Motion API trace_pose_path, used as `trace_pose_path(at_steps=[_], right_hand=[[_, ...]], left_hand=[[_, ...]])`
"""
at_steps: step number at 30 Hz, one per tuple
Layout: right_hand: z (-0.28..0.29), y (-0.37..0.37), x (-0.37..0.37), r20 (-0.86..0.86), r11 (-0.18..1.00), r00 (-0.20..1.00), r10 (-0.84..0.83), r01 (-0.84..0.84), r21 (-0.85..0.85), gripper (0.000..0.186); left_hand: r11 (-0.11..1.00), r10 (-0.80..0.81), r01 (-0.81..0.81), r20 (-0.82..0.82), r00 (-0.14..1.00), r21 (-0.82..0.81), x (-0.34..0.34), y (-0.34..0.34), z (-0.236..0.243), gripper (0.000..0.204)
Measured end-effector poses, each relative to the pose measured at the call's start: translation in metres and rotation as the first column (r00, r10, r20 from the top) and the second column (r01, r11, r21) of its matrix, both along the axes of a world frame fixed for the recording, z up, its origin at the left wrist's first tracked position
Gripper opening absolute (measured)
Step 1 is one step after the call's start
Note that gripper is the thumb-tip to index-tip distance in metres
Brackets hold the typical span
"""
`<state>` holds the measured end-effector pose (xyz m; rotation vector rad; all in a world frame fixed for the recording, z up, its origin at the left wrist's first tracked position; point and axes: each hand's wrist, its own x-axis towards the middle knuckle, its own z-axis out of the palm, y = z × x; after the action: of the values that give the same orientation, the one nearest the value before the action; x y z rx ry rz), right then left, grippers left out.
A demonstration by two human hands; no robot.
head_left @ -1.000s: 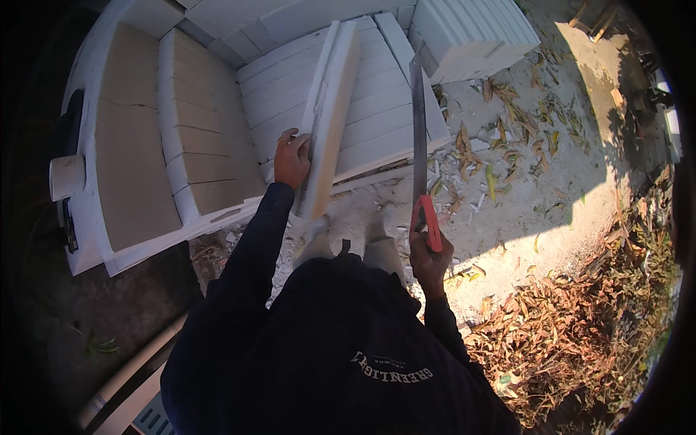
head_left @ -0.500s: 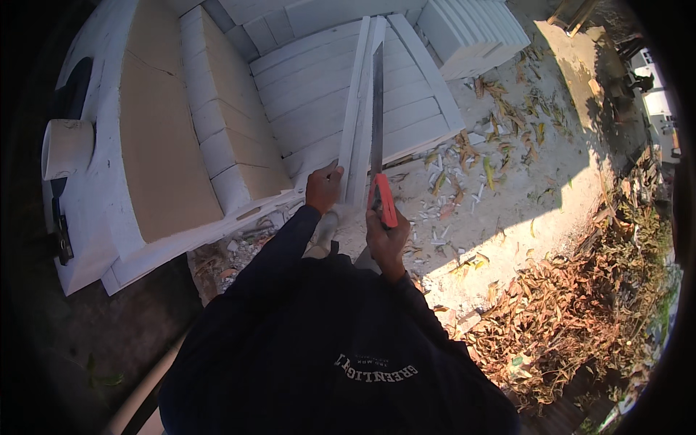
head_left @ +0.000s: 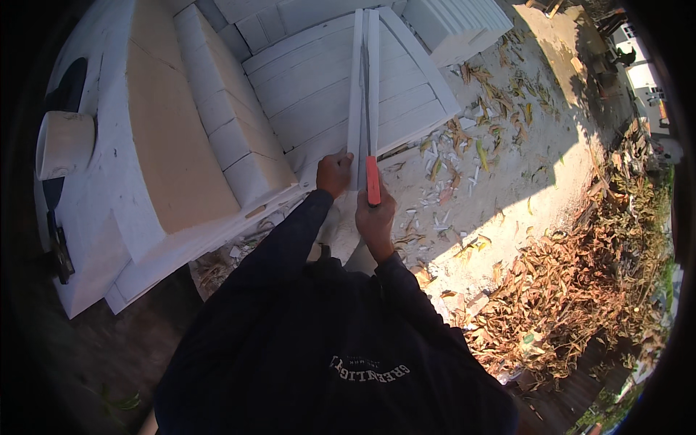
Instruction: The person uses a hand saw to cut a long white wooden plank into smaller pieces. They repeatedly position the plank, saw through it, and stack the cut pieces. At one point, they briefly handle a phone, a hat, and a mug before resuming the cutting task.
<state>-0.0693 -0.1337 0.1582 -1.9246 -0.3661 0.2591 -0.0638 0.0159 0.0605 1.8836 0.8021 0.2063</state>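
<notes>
My right hand point(head_left: 376, 217) is closed around the red handle point(head_left: 373, 181) of a handsaw. Its thin dark blade point(head_left: 367, 109) points away from me, seen nearly edge-on along a gap that runs lengthwise down a long white block point(head_left: 354, 116). Curled against the near left end of that block, my left hand point(head_left: 334, 174) grips its edge, thumb up. Under the block lies a platform of pale blocks point(head_left: 308, 90). How deep the blade sits in the gap cannot be made out.
White thin blocks point(head_left: 457, 29) stand stacked at the back right. To the left rises a stepped stack of blocks point(head_left: 225, 109), with a white cup point(head_left: 65, 145) beyond it. White chips and leaves litter the ground; a heap of dry leaves point(head_left: 551, 312) lies at right.
The saw has swung left from a tilted position, and its blade now lines up with the gap in the block. My left hand has shifted slightly up and right along the block's end.
</notes>
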Motion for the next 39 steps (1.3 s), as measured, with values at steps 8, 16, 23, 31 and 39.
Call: trace_pose_path(at_steps=[8, 16, 23, 31, 39], right_hand=[[-0.014, 0.029, -0.016, 0.036, 0.999, 0.999, -0.017, 0.016, 0.031, 0.057], [-0.005, 0.035, -0.018, -0.010, 0.981, 1.000, 0.005, -0.007, -0.193, 0.065], [-0.007, 0.047, -0.024, -0.037, 0.993, 0.997, -0.064, 0.060, -0.104, 0.069], [-0.007, 0.053, -0.013, 0.005, 0.974, 0.998, -0.058, 0.058, -0.221, 0.074], [-0.015, 0.077, 0.003, 0.064, 0.945, 0.996, -0.063, 0.080, -0.317, 0.078]], left_hand=[[0.998, 0.057, -0.057, 0.118, 0.991, -0.004, 0.000, 0.002, -0.013, 0.036], [0.756, 0.160, -0.082, 0.061, 0.985, -0.650, -0.005, 0.013, -0.001, 0.033], [0.803, 0.172, -0.099, 0.070, 0.983, -0.587, -0.008, 0.017, -0.019, 0.033], [0.797, 0.182, -0.075, 0.120, 0.976, -0.599, -0.002, 0.015, -0.024, 0.029], [0.859, 0.173, -0.056, 0.186, 0.967, -0.509, -0.008, 0.018, -0.037, 0.032]])
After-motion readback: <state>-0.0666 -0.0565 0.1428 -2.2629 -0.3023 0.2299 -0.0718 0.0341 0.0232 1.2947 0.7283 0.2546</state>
